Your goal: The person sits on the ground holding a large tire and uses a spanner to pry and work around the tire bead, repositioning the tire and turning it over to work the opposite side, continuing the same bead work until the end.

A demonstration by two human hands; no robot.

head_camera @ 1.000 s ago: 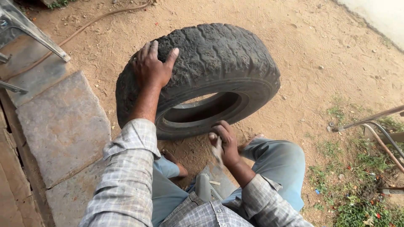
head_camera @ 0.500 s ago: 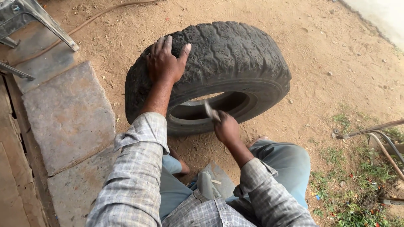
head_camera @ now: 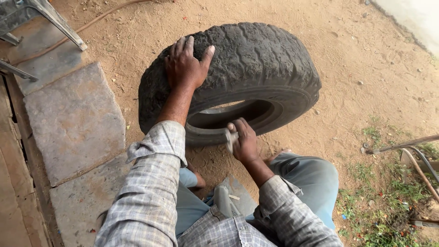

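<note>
Head view shows me my left hand (head_camera: 185,64) spread flat on top of the big black tire (head_camera: 238,77) standing on the dirt, while my right hand (head_camera: 242,142) pinches a small grey tool (head_camera: 231,139) at its side wall, so the tire could roll and the tool slip.

Grey stone paving slabs (head_camera: 73,123) border sandy ground at left beneath a grey metal frame leg (head_camera: 59,23), a thin brown hose (head_camera: 105,18) crosses the dirt, and rusty metal rods (head_camera: 402,146) lie over patchy green weeds (head_camera: 388,201) at right.
</note>
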